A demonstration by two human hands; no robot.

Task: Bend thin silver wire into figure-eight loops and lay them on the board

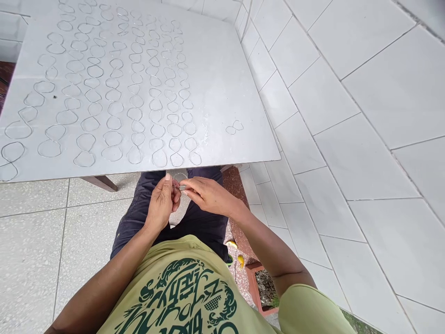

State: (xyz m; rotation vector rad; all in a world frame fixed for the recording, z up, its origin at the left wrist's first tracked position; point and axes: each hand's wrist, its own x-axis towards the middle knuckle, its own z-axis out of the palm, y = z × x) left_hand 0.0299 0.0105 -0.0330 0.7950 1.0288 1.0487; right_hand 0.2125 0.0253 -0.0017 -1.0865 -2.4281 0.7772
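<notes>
Just below the table's front edge, above my lap, my left hand pinches a thin bent wire between thumb and fingers. The wire curves up in a round loop between my two hands. My right hand meets the left from the other side, its thumb and forefinger closed on a small silvery metal piece against the wire. What exactly this piece is, I cannot make out. On the white tabletop in front lie rows of figure-eight wire shapes.
A smaller figure-eight wire lies apart on the table's right side. A white tiled wall runs close along the right. One table leg shows at the left. A planter stands low beside me.
</notes>
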